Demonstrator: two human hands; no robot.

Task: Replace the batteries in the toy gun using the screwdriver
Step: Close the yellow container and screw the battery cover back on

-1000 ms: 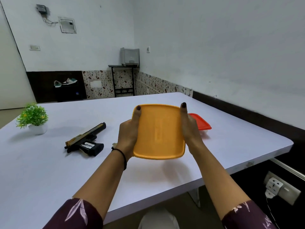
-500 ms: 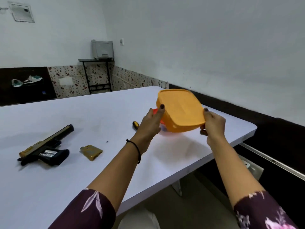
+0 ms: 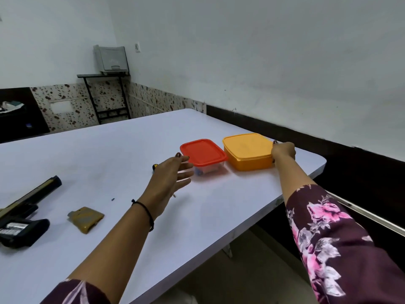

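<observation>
One square orange plastic box (image 3: 247, 151) sits parked, out of the way, near the desk (image 3: 109, 150) far-right corner, right hand (image 3: 283, 151) gripping it; left hand (image 3: 173, 173) spread, empty.

One white table (image 3: 131, 150) bears two lidded plastic boxes, an orange box (image 3: 247, 150) and a red-lidded box (image 3: 203, 152), plus one toy gun (image 3: 24, 207), one battery cover (image 3: 86, 219), one screw (image 3: 113, 199) and one half-hidden screwdriver (image 3: 155, 166).
</observation>
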